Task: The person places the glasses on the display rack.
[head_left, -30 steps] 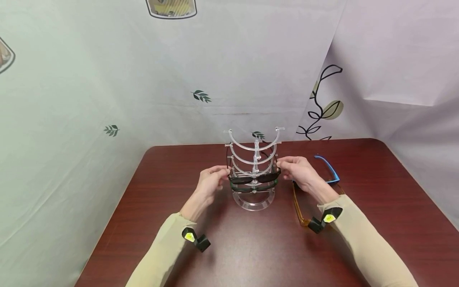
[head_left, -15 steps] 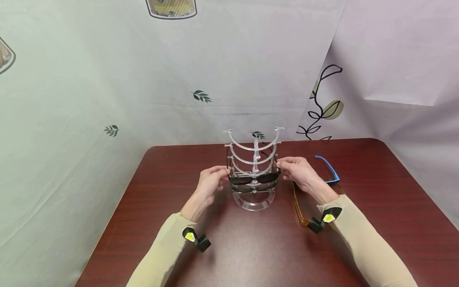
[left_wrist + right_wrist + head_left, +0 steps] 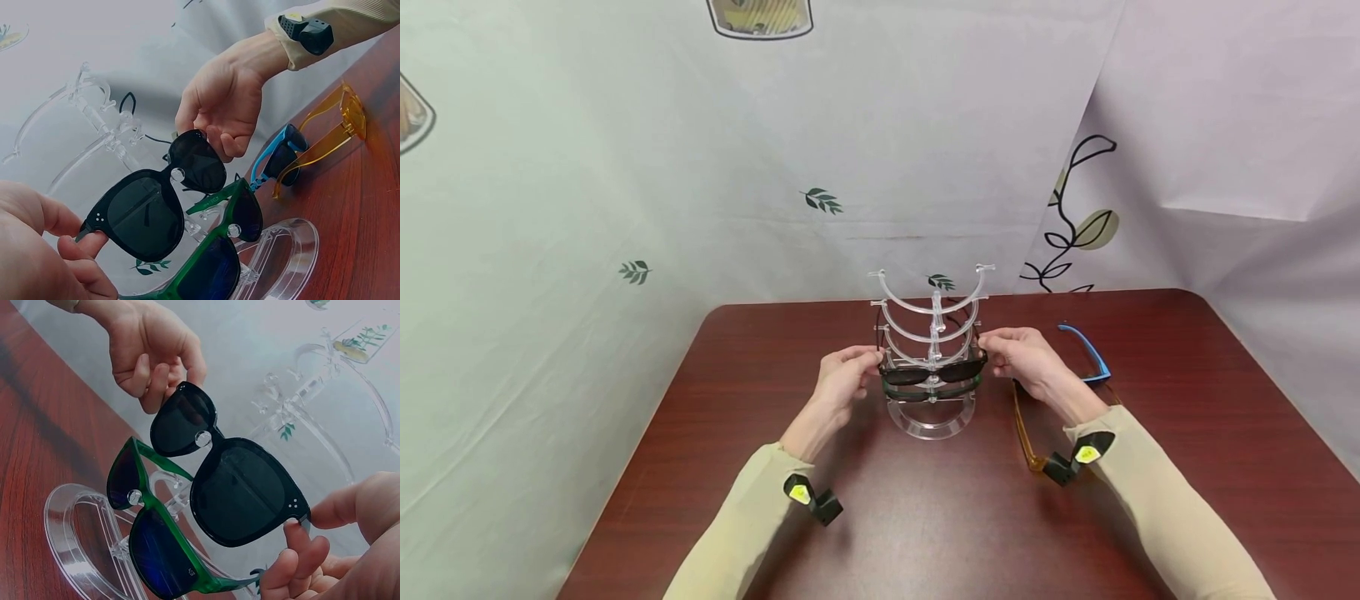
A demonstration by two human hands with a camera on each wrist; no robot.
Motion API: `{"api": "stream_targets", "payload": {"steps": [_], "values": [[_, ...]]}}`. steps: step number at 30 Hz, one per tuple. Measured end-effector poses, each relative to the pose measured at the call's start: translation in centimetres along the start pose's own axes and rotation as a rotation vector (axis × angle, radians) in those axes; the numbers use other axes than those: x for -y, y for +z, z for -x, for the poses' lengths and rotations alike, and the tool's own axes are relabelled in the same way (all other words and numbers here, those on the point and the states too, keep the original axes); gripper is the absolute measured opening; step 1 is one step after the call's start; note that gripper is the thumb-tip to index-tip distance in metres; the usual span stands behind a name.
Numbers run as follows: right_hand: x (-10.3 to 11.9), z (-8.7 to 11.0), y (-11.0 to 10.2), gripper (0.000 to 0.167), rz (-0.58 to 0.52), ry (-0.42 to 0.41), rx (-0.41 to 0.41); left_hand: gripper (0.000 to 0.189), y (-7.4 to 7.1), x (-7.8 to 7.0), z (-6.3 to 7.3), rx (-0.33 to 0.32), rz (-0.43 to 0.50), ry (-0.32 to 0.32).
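Observation:
Black sunglasses (image 3: 964, 371) with dark lenses sit at a lower tier of a clear plastic display stand (image 3: 931, 432), lenses facing me. My left hand (image 3: 841, 379) pinches their left hinge corner between thumb and fingers. At the opposite corner, my right hand (image 3: 1024, 358) pinches the other hinge. Both wrist views show the black frame (image 3: 140, 215) held at its two ends, with a clear nose knob (image 3: 203, 439) of the stand at its bridge. Directly below hangs a green-framed pair of sunglasses (image 3: 164, 550) with blue-tinted lenses, on the lowest tier.
Blue-framed sunglasses (image 3: 1093, 367) lie on the dark red table (image 3: 925, 533) to the right, partly behind my right forearm. Amber-framed sunglasses (image 3: 350, 115) lie beside them, nearer to me. The stand's upper curved arms (image 3: 934, 310) rise above the black pair. A printed cloth backdrop (image 3: 760, 150) closes off the back.
Hardly anything differs. Both hands keep their pinch on the black sunglasses at the same tier, with only a tiny shift of the left hand and wrist to the right.

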State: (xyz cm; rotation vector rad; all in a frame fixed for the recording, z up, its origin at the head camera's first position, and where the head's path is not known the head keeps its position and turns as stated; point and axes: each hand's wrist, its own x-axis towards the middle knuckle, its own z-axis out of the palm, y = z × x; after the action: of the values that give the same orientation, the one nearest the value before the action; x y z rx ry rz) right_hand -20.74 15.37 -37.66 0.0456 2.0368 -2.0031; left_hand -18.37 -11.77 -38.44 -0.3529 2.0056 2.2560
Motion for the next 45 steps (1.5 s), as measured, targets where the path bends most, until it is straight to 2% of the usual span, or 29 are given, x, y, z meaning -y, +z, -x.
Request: {"api": "stream_targets", "payload": {"steps": [6,23,45], "values": [[0.05,0.00,-0.05,0.024,0.029,-0.006,0.000,0.013,-0.13,0.08,-0.02,0.006,0.012,0.000],[0.12,0.31,-0.10,0.027,0.065,-0.008,-0.001,0.015,-0.22,-0.15,0.18,-0.003,-0.045,0.004],[-0.19,0.38,-0.09,0.028,0.068,-0.007,-0.015,0.012,-0.31,-0.05,0.22,-0.002,-0.047,0.007]]}}
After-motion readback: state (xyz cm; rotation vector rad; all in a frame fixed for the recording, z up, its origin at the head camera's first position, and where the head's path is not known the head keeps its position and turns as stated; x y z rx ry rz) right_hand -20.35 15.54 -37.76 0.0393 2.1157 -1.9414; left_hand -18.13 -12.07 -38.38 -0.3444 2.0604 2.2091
